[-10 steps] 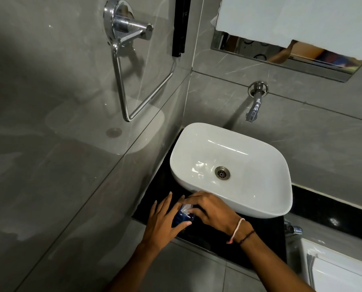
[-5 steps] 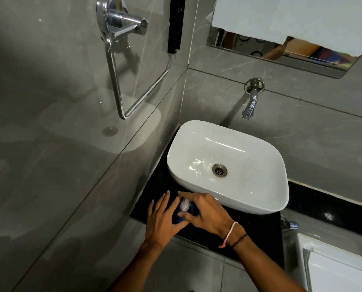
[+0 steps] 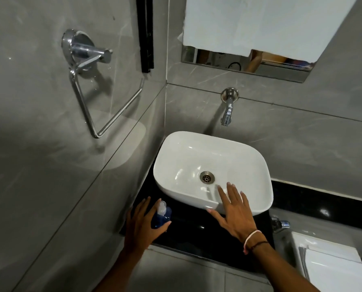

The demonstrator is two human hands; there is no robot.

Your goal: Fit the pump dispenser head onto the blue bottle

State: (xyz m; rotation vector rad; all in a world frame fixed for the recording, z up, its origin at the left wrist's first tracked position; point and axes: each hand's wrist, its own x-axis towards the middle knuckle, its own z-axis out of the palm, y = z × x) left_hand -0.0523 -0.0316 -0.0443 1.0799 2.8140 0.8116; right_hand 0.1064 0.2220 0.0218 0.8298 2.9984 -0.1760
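Blue bottle (image 3: 162, 219) upright on table (image 3: 197, 224), left of sink (image 3: 213, 165); pump head (image 3: 161, 207) on top. Left hand (image 3: 143, 225) grips bottle; right hand (image 3: 235, 211) open, fingers spread over sink's rim.

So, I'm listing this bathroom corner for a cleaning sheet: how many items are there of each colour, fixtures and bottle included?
Chrome: 3, towel ring, wall tap, angle valve
White: 2, basin, pump head
Blue: 1, blue bottle
Black: 1, countertop
Total: 7
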